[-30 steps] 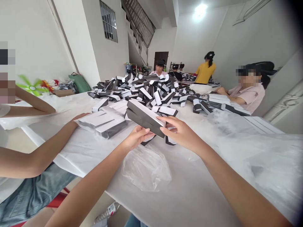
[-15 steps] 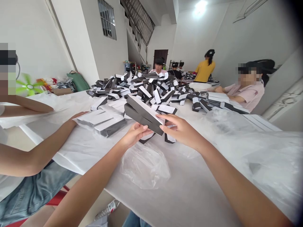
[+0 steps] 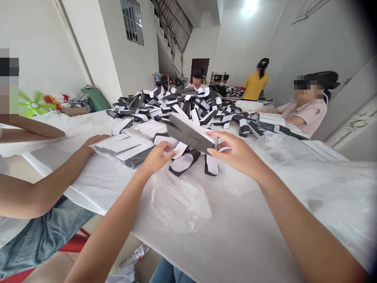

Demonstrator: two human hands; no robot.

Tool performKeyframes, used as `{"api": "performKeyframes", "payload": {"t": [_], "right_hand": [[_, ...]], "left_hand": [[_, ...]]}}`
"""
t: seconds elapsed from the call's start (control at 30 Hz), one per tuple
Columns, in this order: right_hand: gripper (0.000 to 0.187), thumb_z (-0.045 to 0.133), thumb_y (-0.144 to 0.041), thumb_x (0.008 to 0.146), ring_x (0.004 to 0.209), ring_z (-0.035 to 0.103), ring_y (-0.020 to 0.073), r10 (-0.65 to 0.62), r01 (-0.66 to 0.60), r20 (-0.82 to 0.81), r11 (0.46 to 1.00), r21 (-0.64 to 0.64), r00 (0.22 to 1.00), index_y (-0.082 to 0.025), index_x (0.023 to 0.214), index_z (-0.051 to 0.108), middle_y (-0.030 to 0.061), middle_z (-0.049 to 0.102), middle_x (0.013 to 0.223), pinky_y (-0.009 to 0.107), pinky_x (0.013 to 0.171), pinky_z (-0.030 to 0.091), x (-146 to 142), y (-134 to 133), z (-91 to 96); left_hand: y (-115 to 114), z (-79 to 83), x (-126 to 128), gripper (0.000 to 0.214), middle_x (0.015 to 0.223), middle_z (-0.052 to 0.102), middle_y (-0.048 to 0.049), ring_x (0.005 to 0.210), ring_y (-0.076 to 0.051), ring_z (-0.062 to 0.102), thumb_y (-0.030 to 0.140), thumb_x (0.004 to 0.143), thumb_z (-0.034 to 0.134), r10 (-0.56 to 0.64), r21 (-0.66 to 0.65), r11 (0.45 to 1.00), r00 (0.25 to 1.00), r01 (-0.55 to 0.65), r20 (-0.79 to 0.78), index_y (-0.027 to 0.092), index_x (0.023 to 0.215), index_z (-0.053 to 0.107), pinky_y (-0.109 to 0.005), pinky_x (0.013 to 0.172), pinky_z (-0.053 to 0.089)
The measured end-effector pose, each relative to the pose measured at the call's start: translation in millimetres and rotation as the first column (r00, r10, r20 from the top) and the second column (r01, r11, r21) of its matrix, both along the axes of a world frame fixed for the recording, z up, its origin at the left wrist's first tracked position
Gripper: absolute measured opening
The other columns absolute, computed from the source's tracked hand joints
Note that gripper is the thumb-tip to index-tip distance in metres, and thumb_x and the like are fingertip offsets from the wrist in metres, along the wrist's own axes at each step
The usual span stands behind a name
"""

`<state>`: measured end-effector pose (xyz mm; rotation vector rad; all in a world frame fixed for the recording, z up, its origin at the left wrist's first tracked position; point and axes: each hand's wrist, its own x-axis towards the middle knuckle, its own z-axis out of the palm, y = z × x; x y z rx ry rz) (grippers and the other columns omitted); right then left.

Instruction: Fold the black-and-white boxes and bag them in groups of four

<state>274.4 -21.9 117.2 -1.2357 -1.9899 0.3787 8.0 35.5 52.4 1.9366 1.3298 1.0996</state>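
Observation:
My right hand [image 3: 228,151] pinches the right end of a long, narrow black-and-white paper box [image 3: 188,133], held tilted above the table. It is blurred, so I cannot tell whether a second box lies against it. My left hand [image 3: 161,157] is apart from it, to the lower left, thumb and fingers loosely spread and holding nothing I can see. Under the held box lie a few loose black-and-white pieces [image 3: 185,163]. A crumpled clear plastic bag [image 3: 181,204] rests on the table [image 3: 235,232] in front of me.
A big heap of black-and-white boxes [image 3: 147,104] covers the table's far side. Left of my hands are plastic-wrapped boxes [image 3: 118,147], with a co-worker's hand [image 3: 98,139] beside them. More clear plastic [image 3: 338,188] spreads at right. Another person [image 3: 309,110] sits at the right edge.
My left hand has let go of the held stack and moved left and up. My right hand has carried it slightly right and up, uncovering the pieces beneath.

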Motion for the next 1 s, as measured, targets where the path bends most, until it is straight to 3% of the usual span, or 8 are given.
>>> {"api": "performKeyframes", "payload": {"t": [0.07,0.17,0.27,0.4,0.5,0.63,0.83,1.0], "right_hand": [[0.047,0.062,-0.042,0.083,0.093,0.065,0.0203,-0.091,0.091,0.013,0.996,0.022,0.996,-0.037,0.129,0.057,0.0028,0.056,0.132,0.037,0.08,0.056,13,-2,10.3],[0.049,0.06,-0.047,0.084,0.091,0.067,0.0216,-0.165,0.165,0.002,0.985,0.041,0.986,-0.039,0.131,0.055,0.0033,0.058,0.128,0.035,0.072,0.055,27,-4,19.9],[0.05,0.06,-0.048,0.084,0.089,0.067,0.0217,-0.157,0.157,-0.007,0.986,0.058,0.988,-0.038,0.133,0.054,0.0045,0.06,0.126,0.033,0.068,0.054,31,-6,22.3],[0.048,0.06,-0.048,0.083,0.092,0.066,0.0212,-0.124,0.124,-0.002,0.987,0.1,0.992,-0.037,0.13,0.057,0.0043,0.058,0.13,0.033,0.072,0.055,27,-12,24.5],[0.049,0.06,-0.049,0.083,0.092,0.065,0.021,-0.083,0.085,-0.023,0.991,0.104,0.996,-0.037,0.131,0.056,0.0045,0.057,0.13,0.033,0.071,0.055,22,-23,29.6],[0.049,0.059,-0.047,0.084,0.093,0.064,0.0209,0.058,-0.056,-0.066,0.998,0.023,0.996,-0.038,0.132,0.054,0.0029,0.057,0.131,0.033,0.072,0.057,12,-39,35.4],[0.05,0.061,-0.045,0.084,0.093,0.064,0.0207,0.177,-0.191,-0.091,0.965,-0.18,0.98,-0.039,0.133,0.055,0.0027,0.058,0.129,0.03,0.066,0.056,-3,-64,26.3],[0.053,0.059,-0.047,0.085,0.082,0.065,0.0172,0.264,-0.238,0.0,0.87,-0.431,0.965,-0.037,0.136,0.053,0.0045,0.062,0.118,0.03,0.068,0.055,-7,-96,-5.5]], "left_hand": [[4,3.7,-18,0.049,0.081,0.067,-0.005,0.078,-0.023,0.063,0.067,0.074,0.061,0.032,-0.148,0.987,0.971,-0.069,-0.236,0.018,0.082,0.062,-0.03,0.068,0.047],[7,5.0,-27,0.053,0.076,0.069,-0.0052,0.074,-0.022,0.064,0.07,0.078,0.053,-0.223,-0.405,0.912,0.911,0.069,-0.347,0.018,0.075,0.065,-0.028,0.065,0.046],[4,5.6,-10,0.051,0.107,0.07,-0.006,0.098,-0.025,0.064,0.064,0.083,0.049,-0.332,-0.406,0.9,0.851,0.156,-0.408,0.023,0.1,0.072,-0.028,0.081,0.046],[-9,8.0,21,0.07,0.148,0.044,-0.0041,0.109,-0.026,0.061,0.062,0.081,0.05,-0.306,-0.346,0.93,0.778,0.123,-0.549,0.038,0.146,0.037,-0.033,0.088,0.046],[-27,7.0,19,0.091,0.156,0.029,-0.01,0.106,-0.031,0.062,0.069,0.071,0.057,-0.223,-0.306,0.952,0.696,0.005,-0.682,0.034,0.15,0.029,-0.034,0.077,0.049],[-60,5.4,-19,0.052,0.121,0.064,-0.0081,0.092,-0.028,0.066,0.048,0.075,0.06,-0.102,-0.139,0.99,0.576,-0.02,-0.811,0.027,0.123,0.062,-0.033,0.074,0.049],[-93,41.0,-75,0.035,0.114,0.066,-0.0062,0.093,-0.026,0.064,0.028,0.085,0.039,0.324,0.241,0.946,0.616,-0.218,-0.718,0.024,0.104,0.068,-0.033,0.077,0.049],[-87,54.3,-73,0.027,0.094,0.065,-0.0079,0.082,-0.021,0.062,0.017,0.08,0.035,0.503,0.359,0.859,0.728,-0.365,-0.465,0.018,0.077,0.062,-0.03,0.076,0.049]]}}
